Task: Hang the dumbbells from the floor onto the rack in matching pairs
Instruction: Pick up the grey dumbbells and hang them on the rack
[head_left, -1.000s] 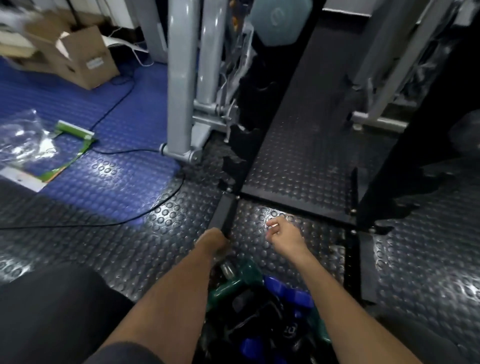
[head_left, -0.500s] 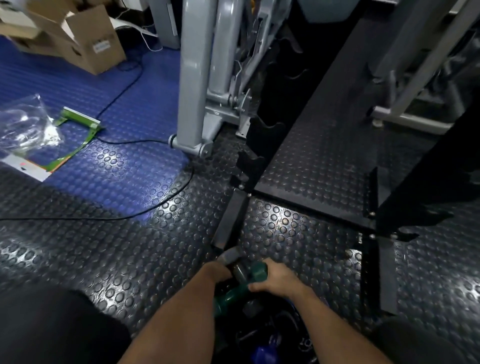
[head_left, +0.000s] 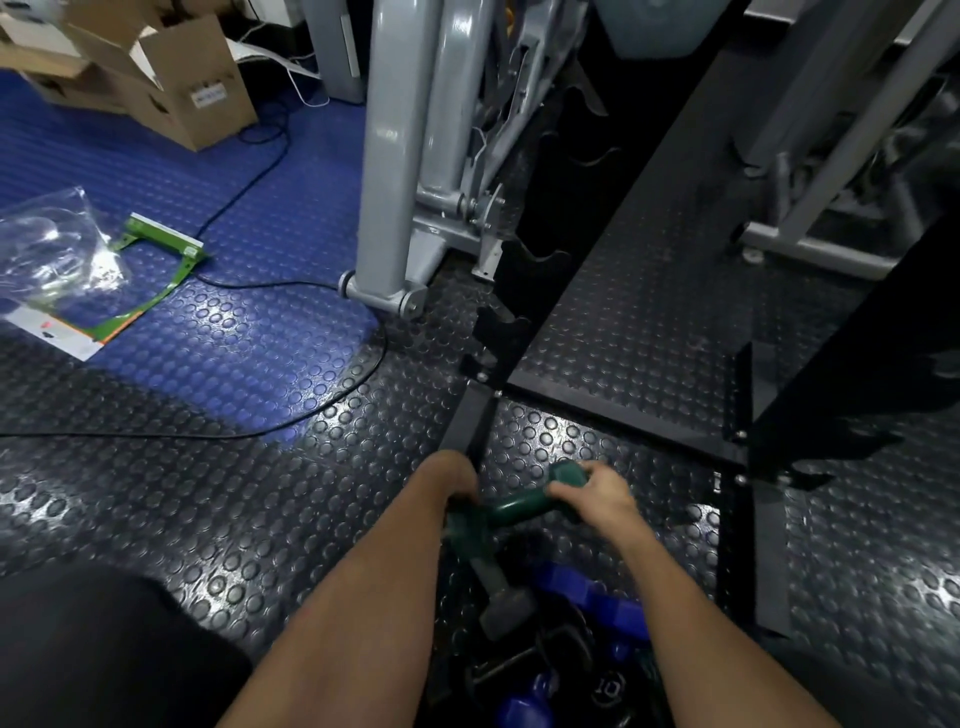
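Since a second ago both hands drop onto the pile: right hand (head_left: 597, 499) wraps a green dumbbell (head_left: 511, 512), left hand (head_left: 457, 483) clenches another's end, just off the floor before the rack (head_left: 524, 270); lift level, matched.

Bare studded rubber floor (head_left: 597, 441) is lying open ahead of the hands, while the black steel rack's base bars (head_left: 613, 423) are crossing beyond it.
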